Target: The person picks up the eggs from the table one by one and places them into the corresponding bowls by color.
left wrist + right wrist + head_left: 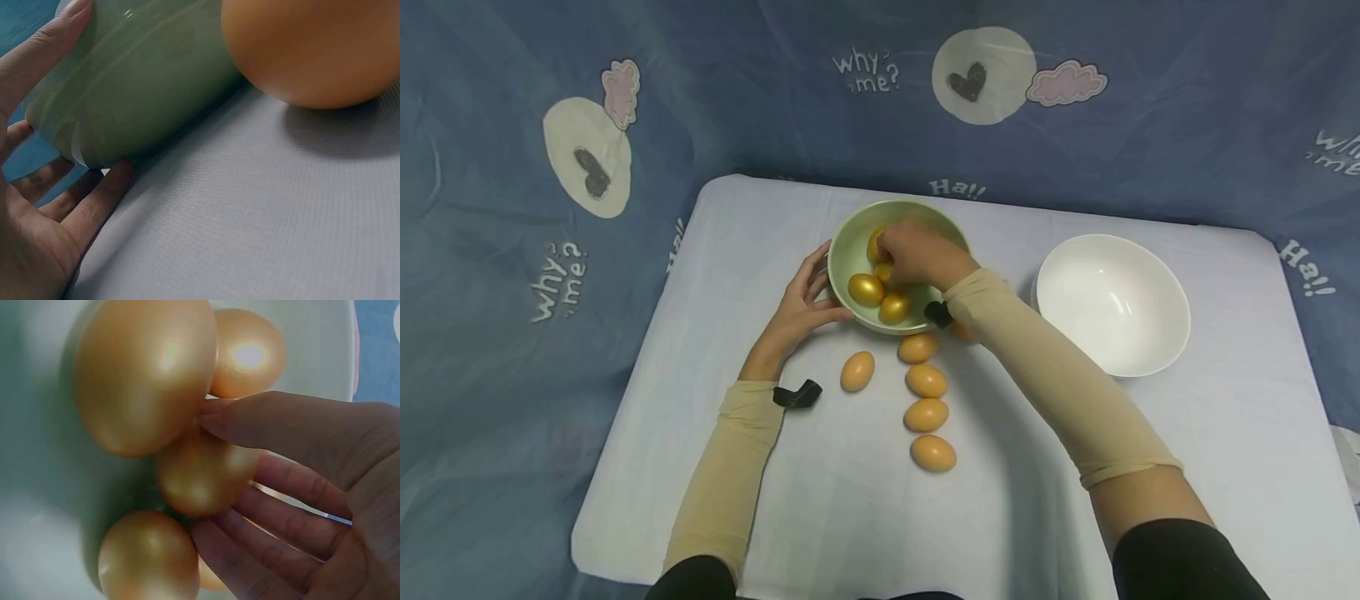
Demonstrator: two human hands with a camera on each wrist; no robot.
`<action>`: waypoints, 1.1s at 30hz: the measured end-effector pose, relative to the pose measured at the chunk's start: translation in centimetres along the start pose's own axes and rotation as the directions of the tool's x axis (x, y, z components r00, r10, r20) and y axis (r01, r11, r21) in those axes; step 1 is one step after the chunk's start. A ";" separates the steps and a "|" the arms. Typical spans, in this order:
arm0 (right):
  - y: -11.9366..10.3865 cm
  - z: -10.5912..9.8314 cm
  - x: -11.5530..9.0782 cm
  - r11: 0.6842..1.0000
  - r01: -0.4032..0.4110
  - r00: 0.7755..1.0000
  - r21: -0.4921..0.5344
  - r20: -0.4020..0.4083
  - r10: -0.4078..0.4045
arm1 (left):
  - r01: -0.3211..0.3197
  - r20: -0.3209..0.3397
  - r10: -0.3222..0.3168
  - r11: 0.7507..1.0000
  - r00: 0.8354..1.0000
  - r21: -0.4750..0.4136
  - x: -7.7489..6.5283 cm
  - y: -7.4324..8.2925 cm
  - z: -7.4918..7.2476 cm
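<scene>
In the head view my right hand (921, 252) reaches into a pale green bowl (842, 237) with several golden eggs (866, 289). Seen from the right wrist, its thumb and fingers are around one golden egg (206, 472), and other golden eggs sit close about it. My left hand (799, 304) rests against the bowl's left side, its fingers spread along the outer wall and its thumb at the near side. The left wrist view shows the thumb and fingertips touching the green wall (150, 81). A brown egg (857, 371) lies on the table near the bowl.
Several brown eggs (927, 415) form a column on the white tabletop (820, 500) in front of the bowl; one more is partly hidden beside the right wrist. A white bowl (1112, 308) stands to the right. Patterned blue cloth (775, 108) hangs behind the table.
</scene>
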State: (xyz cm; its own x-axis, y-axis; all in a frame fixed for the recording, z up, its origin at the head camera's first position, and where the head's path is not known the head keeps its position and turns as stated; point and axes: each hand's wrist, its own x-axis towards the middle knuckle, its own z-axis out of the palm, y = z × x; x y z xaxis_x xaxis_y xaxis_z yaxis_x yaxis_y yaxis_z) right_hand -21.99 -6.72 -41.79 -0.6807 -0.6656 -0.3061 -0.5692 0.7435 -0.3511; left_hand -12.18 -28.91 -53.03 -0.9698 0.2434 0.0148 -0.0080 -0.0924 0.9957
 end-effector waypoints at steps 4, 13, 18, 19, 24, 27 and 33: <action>0.0 -0.2 -0.3 1.000 -0.009 1.000 0.023 0.017 0.009 | 0.005 -0.010 -0.005 1.000 1.000 0.005 -0.1 0.1 0.0; 1.0 -0.7 -0.8 0.996 0.011 1.000 0.089 0.018 -0.013 | 0.007 -0.015 -0.006 1.000 1.000 0.012 -0.1 0.1 0.1; 1.4 -1.0 -1.5 0.992 0.058 0.998 0.116 -0.027 -0.056 | 0.009 -0.016 -0.009 1.000 1.000 0.016 -0.1 0.2 0.3; 1.5 -1.0 -1.7 0.991 0.062 0.998 0.120 -0.032 -0.058 | 0.010 -0.015 -0.010 1.000 1.000 0.017 -0.1 0.2 0.3; 1.6 -0.8 -2.8 0.987 0.032 0.999 0.156 -0.035 -0.027 | 0.008 -0.015 -0.008 1.000 1.000 0.010 0.0 0.3 0.4; 1.5 -0.6 -3.7 0.987 0.030 0.999 0.156 -0.035 -0.025 | 0.007 -0.015 -0.007 1.000 1.000 0.012 0.1 0.3 0.4; 1.3 0.1 -6.4 0.972 0.092 0.994 0.218 -0.084 -0.076 | 0.012 -0.015 -0.012 1.000 1.000 0.021 0.0 0.3 0.4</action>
State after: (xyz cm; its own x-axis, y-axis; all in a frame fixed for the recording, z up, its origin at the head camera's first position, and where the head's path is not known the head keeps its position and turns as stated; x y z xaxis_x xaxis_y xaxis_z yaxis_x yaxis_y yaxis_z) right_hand -18.28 -1.46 -40.40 -0.6720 -0.7121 -0.2034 -0.5155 0.6469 -0.5619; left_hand -12.12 -28.58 -52.70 -0.9732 0.2298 0.0013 -0.0150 -0.0693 0.9975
